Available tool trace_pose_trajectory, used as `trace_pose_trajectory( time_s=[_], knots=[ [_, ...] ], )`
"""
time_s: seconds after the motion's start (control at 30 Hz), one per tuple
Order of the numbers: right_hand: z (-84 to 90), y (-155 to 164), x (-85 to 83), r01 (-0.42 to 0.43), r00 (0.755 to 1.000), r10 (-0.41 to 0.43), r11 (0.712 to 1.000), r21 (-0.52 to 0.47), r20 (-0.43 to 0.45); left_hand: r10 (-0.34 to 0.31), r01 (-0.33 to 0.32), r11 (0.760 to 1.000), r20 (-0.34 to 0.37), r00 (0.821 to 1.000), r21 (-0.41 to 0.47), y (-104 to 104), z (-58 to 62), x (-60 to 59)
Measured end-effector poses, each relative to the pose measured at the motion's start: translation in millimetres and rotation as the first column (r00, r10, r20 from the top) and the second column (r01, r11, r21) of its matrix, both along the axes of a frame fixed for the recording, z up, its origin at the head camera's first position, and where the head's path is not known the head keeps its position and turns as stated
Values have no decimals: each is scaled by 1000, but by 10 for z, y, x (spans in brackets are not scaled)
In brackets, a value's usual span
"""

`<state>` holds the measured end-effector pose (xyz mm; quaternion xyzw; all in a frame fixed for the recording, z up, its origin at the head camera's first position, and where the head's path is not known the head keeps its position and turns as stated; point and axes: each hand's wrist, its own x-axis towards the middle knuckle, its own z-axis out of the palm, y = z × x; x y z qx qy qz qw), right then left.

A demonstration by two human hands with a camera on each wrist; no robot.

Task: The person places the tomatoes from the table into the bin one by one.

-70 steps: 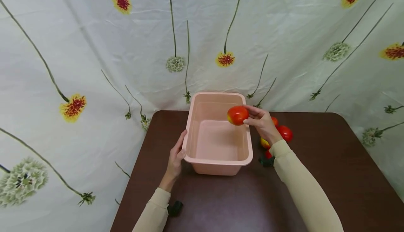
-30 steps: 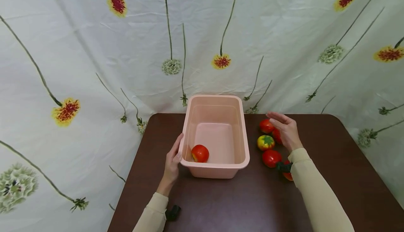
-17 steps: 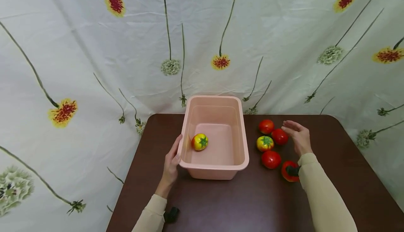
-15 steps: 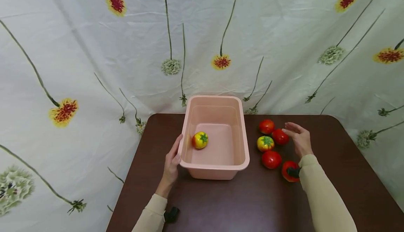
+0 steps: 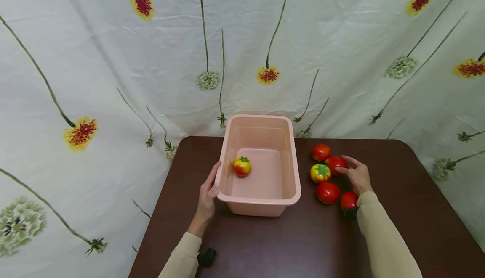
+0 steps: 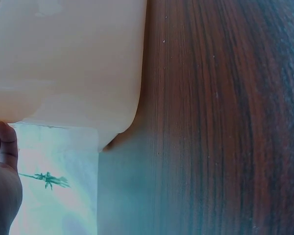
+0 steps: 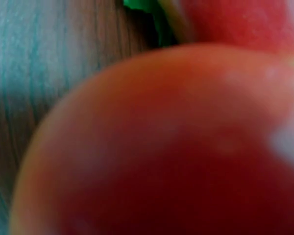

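Observation:
My left hand (image 5: pixel 207 194) grips the left rim of a pink plastic basin (image 5: pixel 261 208); in the left wrist view its curled fingers (image 6: pixel 7 147) meet the basin's edge. Inside the basin, toward the left wall, sits a red-and-yellow tomato (image 5: pixel 241 167) with a green top. Right of the basin, my right hand (image 5: pixel 358 175) has thumb and fingers around the right side of a red tomato (image 5: pixel 334 164), which sits among others on the table. A tomato close to the right wrist camera (image 7: pixel 152 147) fills most of that view, blurred.
Around the held tomato lie a red tomato (image 5: pixel 320 152) behind, a yellow one (image 5: pixel 320 173) to the left, and red ones (image 5: pixel 328 192) in front. Another (image 5: pixel 348 200) lies by my right wrist. The dark wooden table (image 5: pixel 265 244) meets a flowered cloth (image 5: pixel 242 38) at the back.
My right hand let go of a tomato in the basin, where it rolled, then moved right and down to the pile and took hold of a red tomato. The left hand stayed on the rim.

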<state>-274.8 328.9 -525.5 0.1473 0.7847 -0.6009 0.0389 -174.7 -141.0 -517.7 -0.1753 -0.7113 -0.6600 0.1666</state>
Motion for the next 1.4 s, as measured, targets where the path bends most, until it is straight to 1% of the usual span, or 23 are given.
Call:
trace_pose_trajectory(
  time_s=[0.13,0.3,0.43,0.53,0.73,0.87,0.97,1.13,1.4],
  knots=[
    [-4,-12,-26,-19,1000,19,1000,-3,13,0,0,1000,-8,1000,0,-13,-7,-6],
    [-18,-5,-35,-2,999,2,1000,-3,44,-2,2,1000,-13,1000,5,-8,-14,-16],
    [-28,0,-26,-7,998,6,1000,14,60,-1,1,1000,-7,1000,6,3,-6,-16],
    [-23,1,-32,-1,998,0,1000,14,58,2,-2,1000,-1,1000,7,7,5,-16],
    [-1,-10,-37,30,998,-30,999,-18,47,7,-7,1000,4,1000,8,13,32,-12],
    [10,-17,-27,18,999,-16,999,-36,44,1,-1,1000,6,1000,4,9,31,0],
    [22,-13,-33,1,1000,0,998,-60,21,1,-1,1000,-2,1000,0,11,15,2],
    [104,-40,-102,-35,999,31,994,-105,-37,0,0,1000,-1,1000,1,4,-8,-3],
    [387,-235,-206,-155,983,136,974,-165,-121,-6,7,1000,-23,1000,12,12,7,-1]
  ],
)
